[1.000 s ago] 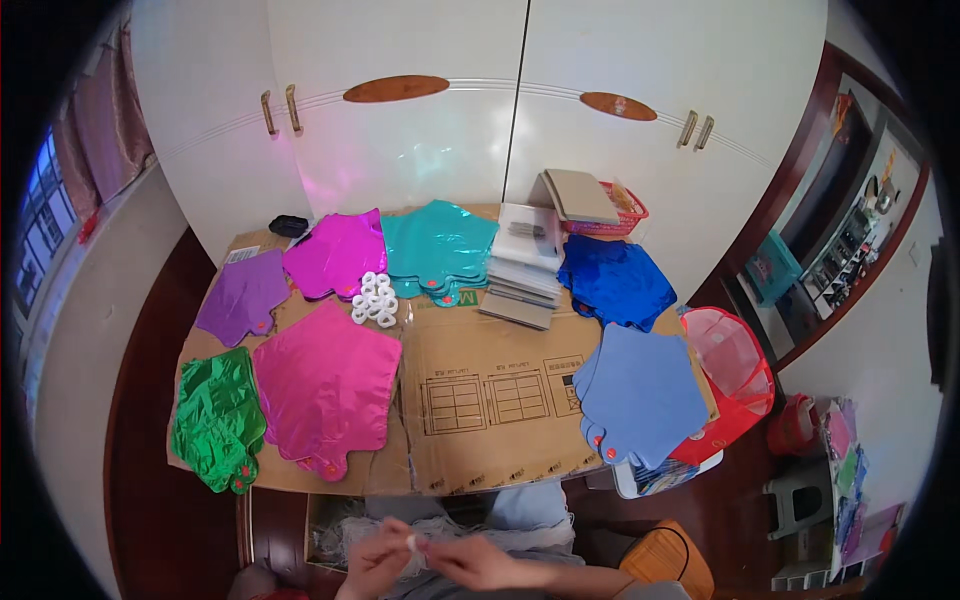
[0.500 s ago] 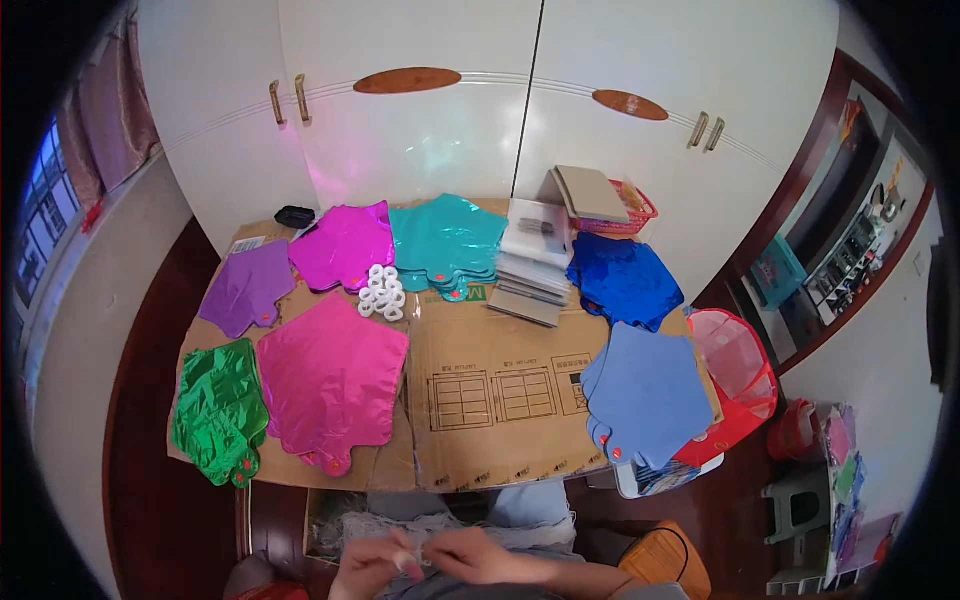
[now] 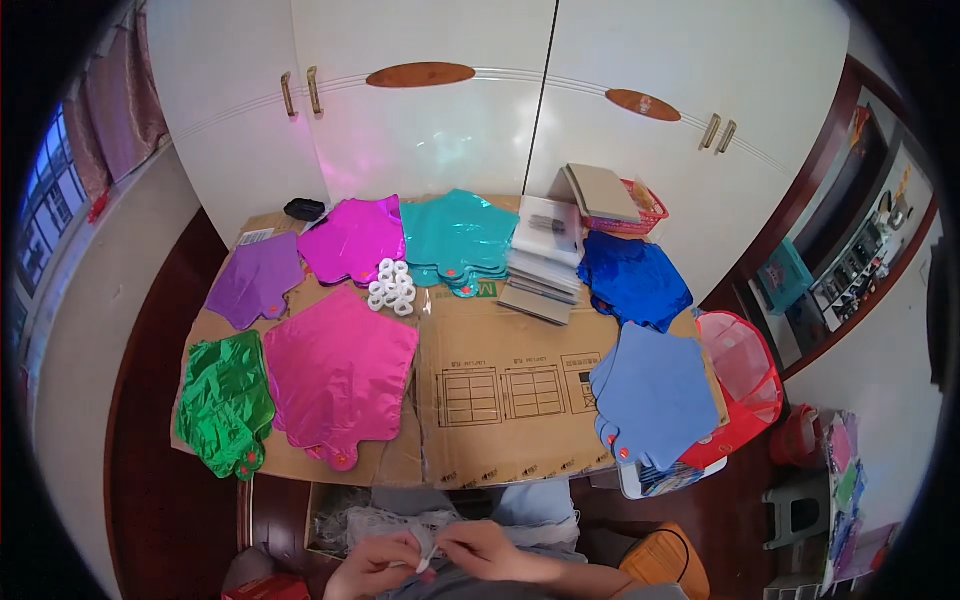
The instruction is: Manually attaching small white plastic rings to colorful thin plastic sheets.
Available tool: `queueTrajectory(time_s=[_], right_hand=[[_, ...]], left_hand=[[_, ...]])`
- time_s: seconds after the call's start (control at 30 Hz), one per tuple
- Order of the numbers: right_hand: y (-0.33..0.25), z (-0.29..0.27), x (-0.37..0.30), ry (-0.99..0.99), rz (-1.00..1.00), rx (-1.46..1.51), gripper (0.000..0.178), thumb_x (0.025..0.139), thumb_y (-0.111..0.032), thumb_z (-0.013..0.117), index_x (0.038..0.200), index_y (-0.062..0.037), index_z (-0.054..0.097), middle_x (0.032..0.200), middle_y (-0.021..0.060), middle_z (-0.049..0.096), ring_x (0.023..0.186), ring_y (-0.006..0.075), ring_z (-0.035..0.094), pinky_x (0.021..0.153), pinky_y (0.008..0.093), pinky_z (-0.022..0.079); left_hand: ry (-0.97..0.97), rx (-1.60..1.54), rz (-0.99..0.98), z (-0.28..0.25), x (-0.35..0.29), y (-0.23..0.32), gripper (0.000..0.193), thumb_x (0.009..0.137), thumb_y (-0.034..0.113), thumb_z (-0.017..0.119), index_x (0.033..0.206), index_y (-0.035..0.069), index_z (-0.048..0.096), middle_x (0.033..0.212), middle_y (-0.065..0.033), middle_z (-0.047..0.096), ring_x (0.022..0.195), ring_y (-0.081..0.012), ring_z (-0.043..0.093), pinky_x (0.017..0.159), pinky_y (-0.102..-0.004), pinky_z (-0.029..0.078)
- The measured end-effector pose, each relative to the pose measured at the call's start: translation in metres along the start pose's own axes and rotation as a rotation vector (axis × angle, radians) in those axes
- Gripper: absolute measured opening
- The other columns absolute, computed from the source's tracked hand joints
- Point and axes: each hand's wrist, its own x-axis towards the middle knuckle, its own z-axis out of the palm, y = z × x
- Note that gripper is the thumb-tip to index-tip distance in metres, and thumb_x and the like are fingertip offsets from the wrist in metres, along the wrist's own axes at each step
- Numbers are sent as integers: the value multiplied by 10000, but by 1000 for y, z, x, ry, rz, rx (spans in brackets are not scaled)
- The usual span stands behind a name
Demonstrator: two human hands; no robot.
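Low in front of my lap, both hands are closed close together. My left hand grips a small white strip that looks like ribbon or tape. My right hand pinches at the strip's upper end from the other side. Under and behind the hands, pale, stringy white material lies over my lap and a box. On the table stands a cluster of small white rolls. Nearest to my hands on the tabletop is a stack of pink foil balloons, lying flat.
Flat foil balloons lie around the cardboard-covered table: green, purple, magenta, teal, dark blue and light blue. Clear packets sit near a red basket. An orange bag is at lower right.
My fingers have shifted, and the white strip shows more plainly between my hands. The hands sit slightly higher, and the whole view has moved a little.
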Motion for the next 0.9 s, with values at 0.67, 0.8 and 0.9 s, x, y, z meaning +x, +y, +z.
queueTrajectory(time_s=[0.67, 0.8, 0.9], right_hand=[[46, 19, 17, 29, -261, -236, 109, 790, -88, 573, 898, -67, 567, 799, 65, 563, 796, 260, 518, 715, 349, 393], [45, 29, 19, 29, -327, -217, 93, 777, -91, 588, 867, -76, 572, 781, 49, 563, 788, 250, 515, 728, 350, 378], [35, 22, 20, 135, -385, -249, 87, 771, -99, 598, 855, -84, 583, 764, 41, 553, 798, 247, 505, 732, 351, 374]], left_hand=[[80, 388, -53, -25, -18, -22, 148, 727, -21, 540, 843, -34, 631, 776, -90, 581, 759, -168, 525, 663, -308, 412], [515, -288, -75, -4, -11, -19, 87, 754, 1, 565, 811, -37, 618, 775, -95, 582, 782, -180, 545, 656, -314, 411], [215, 842, 117, -20, -8, -16, 80, 774, 13, 556, 797, -33, 618, 761, -97, 577, 767, -187, 537, 653, -320, 412]])
